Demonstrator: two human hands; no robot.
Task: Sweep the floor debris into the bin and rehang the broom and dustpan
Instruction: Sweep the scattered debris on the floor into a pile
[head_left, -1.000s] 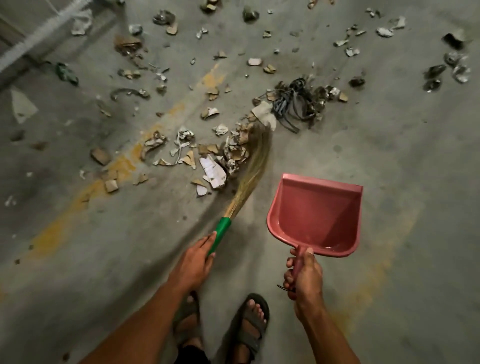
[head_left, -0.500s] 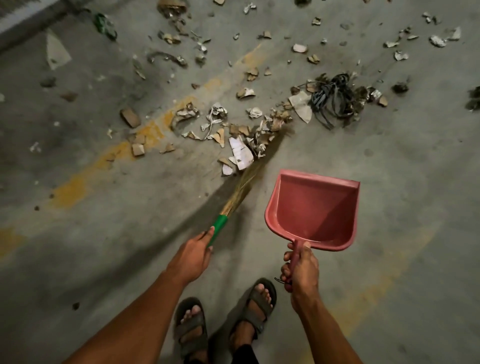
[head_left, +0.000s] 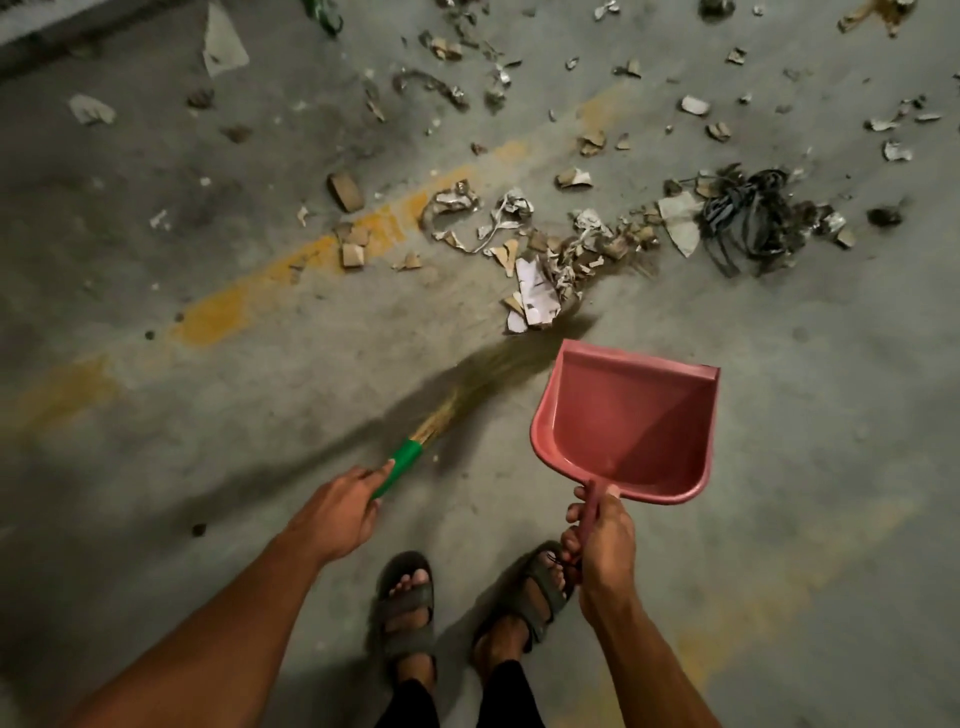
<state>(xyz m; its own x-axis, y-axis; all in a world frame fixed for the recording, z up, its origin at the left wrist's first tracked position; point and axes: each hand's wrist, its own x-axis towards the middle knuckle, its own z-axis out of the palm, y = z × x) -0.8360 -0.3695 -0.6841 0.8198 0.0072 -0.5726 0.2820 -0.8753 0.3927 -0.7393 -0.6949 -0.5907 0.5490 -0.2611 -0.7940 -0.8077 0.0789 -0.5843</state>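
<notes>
Two sandalled feet (head_left: 457, 608) stand at the near edge of the view on a grey concrete floor (head_left: 810, 467), with both forearms reaching forward above them. Left hand (head_left: 337, 512): fingers curled round the green handle of a grass broom (head_left: 457, 400), whose shaft angles up and to the right; the bristles are motion-blurred and their tips lie low against the floor at the near side of the litter, just beyond the left corner of the dustpan. Right hand (head_left: 602, 540): fingers and thumb wrapped round the short handle of a pink dustpan (head_left: 628, 421), held just to the right of the broom with its open mouth facing away from the person; whether its front lip touches the floor cannot be told. The pan's inside shows no litter. Just past the bristle tips lies the main debris pile (head_left: 550, 260), a band of torn paper and cardboard scraps. To its right, touching the pile's far end, is a tangle of dark cords (head_left: 753, 218). A worn yellow painted line (head_left: 291, 270) runs diagonally across the floor from lower left toward upper right, passing under the left part of the pile. Farther off, smaller scattered scraps (head_left: 696, 106) dot the floor up to the top edge of the view.
</notes>
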